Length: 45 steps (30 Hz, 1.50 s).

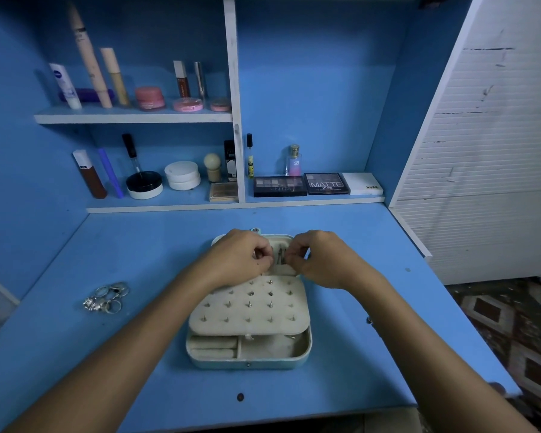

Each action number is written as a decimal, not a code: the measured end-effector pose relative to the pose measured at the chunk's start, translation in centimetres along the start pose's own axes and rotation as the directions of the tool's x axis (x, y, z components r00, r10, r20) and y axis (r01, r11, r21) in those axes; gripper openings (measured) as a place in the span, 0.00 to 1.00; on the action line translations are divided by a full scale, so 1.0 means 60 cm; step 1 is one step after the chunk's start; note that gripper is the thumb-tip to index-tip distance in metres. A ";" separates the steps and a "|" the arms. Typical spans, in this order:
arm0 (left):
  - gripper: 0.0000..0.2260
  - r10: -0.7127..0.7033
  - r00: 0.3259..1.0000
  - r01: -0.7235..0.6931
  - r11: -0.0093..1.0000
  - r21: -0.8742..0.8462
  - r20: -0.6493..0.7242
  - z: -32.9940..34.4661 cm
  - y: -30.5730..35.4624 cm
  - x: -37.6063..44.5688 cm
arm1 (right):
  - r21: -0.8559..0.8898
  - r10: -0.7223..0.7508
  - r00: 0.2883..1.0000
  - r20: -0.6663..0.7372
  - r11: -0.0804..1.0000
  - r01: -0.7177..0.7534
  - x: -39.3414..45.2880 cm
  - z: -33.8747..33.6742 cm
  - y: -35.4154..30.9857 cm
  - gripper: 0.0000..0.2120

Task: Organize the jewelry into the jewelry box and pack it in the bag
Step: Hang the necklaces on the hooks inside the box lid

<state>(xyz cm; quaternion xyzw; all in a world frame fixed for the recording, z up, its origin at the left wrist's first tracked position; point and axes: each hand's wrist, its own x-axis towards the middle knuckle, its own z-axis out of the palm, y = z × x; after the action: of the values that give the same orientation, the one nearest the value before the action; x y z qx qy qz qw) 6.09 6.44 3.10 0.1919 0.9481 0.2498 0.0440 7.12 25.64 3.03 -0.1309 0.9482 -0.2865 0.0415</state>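
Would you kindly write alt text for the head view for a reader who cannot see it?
Both hands, left and right, pinch something small over the far end of an open jewelry box on a blue desk. Rings lie in a pile to its left; cosmetics fill the shelves behind.

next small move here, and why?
Probably finish seating the small piece both hands are working on, then release. The left hand and right hand have curled fingertips meeting at the far end of the open jewelry box; what they pinch is too small to tell. After that, likely reach for the rings, which lie loose on the desk left of the box.
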 end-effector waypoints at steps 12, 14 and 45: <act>0.04 0.174 0.984 -0.173 0.984 -0.049 0.022 0.027 0.107 -0.004 | 0.014 0.099 0.989 -0.107 0.995 -0.098 -0.107 -0.057 0.047 0.06; 0.03 0.202 0.978 -0.200 0.979 -0.038 0.044 0.039 0.121 -0.005 | 0.002 0.133 0.984 -0.115 0.991 -0.134 -0.128 -0.063 0.058 0.06; 0.05 0.210 0.947 -0.239 0.966 0.096 0.243 0.122 0.200 0.005 | -0.085 0.340 0.940 0.033 0.938 -0.336 -0.210 -0.060 0.124 0.03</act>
<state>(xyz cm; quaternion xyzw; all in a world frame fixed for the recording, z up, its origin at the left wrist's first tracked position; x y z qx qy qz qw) 11.21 19.50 2.59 0.3289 0.9221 0.1698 0.1131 17.04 36.94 1.98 0.0257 0.9658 -0.2345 0.1073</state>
